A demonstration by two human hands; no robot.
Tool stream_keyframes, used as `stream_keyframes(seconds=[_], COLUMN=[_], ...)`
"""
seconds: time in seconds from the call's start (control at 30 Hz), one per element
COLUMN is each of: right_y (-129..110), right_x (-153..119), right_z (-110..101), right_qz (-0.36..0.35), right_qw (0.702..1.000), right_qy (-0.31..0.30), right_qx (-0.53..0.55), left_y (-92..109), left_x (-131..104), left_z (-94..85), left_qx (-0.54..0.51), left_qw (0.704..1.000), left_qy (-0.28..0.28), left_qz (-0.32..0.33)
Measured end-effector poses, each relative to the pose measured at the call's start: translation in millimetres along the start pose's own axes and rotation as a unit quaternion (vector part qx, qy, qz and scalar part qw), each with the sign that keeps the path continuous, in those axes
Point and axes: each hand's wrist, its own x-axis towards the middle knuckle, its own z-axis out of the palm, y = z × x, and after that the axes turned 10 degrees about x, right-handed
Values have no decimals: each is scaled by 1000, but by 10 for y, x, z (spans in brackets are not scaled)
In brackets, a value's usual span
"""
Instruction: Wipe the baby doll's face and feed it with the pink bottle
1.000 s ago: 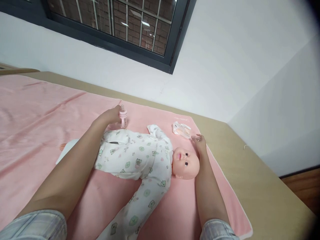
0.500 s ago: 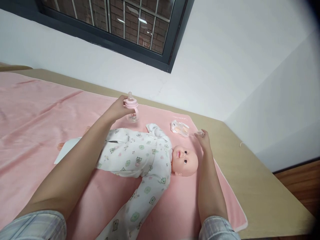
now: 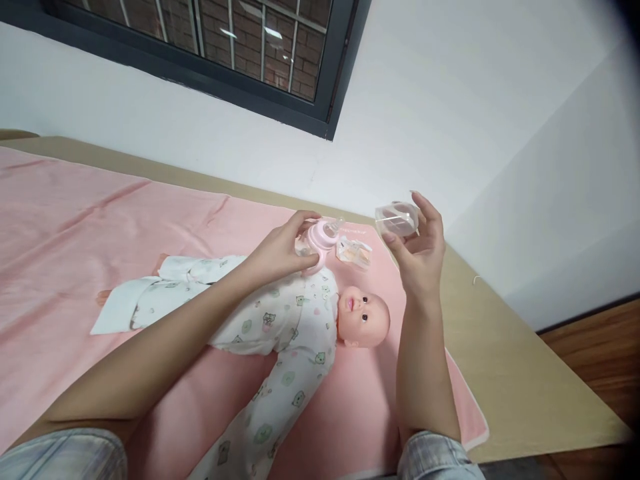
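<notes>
A pink-collared baby bottle (image 3: pixel 321 235) with a clear teat is gripped in my left hand (image 3: pixel 293 247), tilted so the teat points right, over the doll's upper body. In my right hand (image 3: pixel 423 247), raised at the right, is a clear bottle cap (image 3: pixel 397 219), held between thumb and fingers, apart from the bottle. Below both hands a baby doll (image 3: pixel 367 317) lies on its back, head to the right, dressed in a white sleepsuit (image 3: pixel 287 320) with green animal prints. My left forearm hides part of the doll's middle.
A pink blanket (image 3: pixel 370 393) covers much of the wooden tabletop (image 3: pixel 505 373). Near the doll's head lies a small clear plastic packet (image 3: pixel 354 252) with something orange showing. A white wall (image 3: pixel 450 100) and a dark-framed window (image 3: pixel 327 100) stand behind the table.
My left hand has brought the bottle to the right and tilted it from upright. My right hand has lifted the clear cap up from near the blanket's edge. The view has shifted slightly.
</notes>
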Motion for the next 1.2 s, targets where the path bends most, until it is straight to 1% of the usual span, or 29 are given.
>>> stream_keyframes(seconds=[0.07, 0.13, 0.27, 0.47, 0.53, 0.63, 0.7, 0.8, 0.87, 0.93, 0.97, 1.0, 1.03, 1.13, 1.17, 1.2], right_y=[-132, -210, -256, -202, -174, -150, -151, -154, -129, -65, -18, 38, 101, 317, 396, 479], right_x=[-52, -96, -145, -183, -194, -208, -214, -205, -177, -129, -99, -69, -40, 19, 26, 25], right_z=[157, 262, 356, 461, 501, 548, 565, 556, 510, 412, 342, 257, 159, -173, -284, -388], right_qz=[-29, -32, 3, 66, 85, 101, 103, 99, 100, 100, 99, 98, 96, 99, 107, 117], right_qw=[999, 998, 993, 984, 980, 980, 982, 984, 986, 990, 992, 993, 995, 993, 990, 985], right_qy=[-26, -58, -118, -166, -171, -154, -141, -140, -126, -95, -75, -56, -36, 9, 18, 23], right_qx=[-7, -16, -19, 24, 50, 74, 70, 58, 52, 41, 32, 20, 6, -59, -90, -123], left_y=[121, 202, 267, 282, 280, 281, 284, 294, 311, 348, 375, 408, 446, 578, 620, 657], left_x=[-57, -98, -146, -156, -149, -140, -137, -146, -169, -209, -235, -263, -294, -401, -445, -496], left_z=[-16, -33, -65, -111, -110, -88, -67, -49, -61, -105, -143, -191, -248, -454, -520, -577], left_qx=[24, 45, 66, 44, 44, 77, 109, 149, 167, 171, 159, 136, 103, 0, -17, -22], left_qw=[999, 998, 996, 998, 998, 996, 993, 986, 983, 982, 984, 987, 989, 980, 974, 973], left_qy=[-9, -10, -8, -6, 0, 13, 24, 28, 34, 38, 29, 7, -28, -155, -182, -190], left_qz=[20, 41, 55, 51, 47, 41, 46, 65, 70, 73, 79, 88, 100, 127, 131, 132])
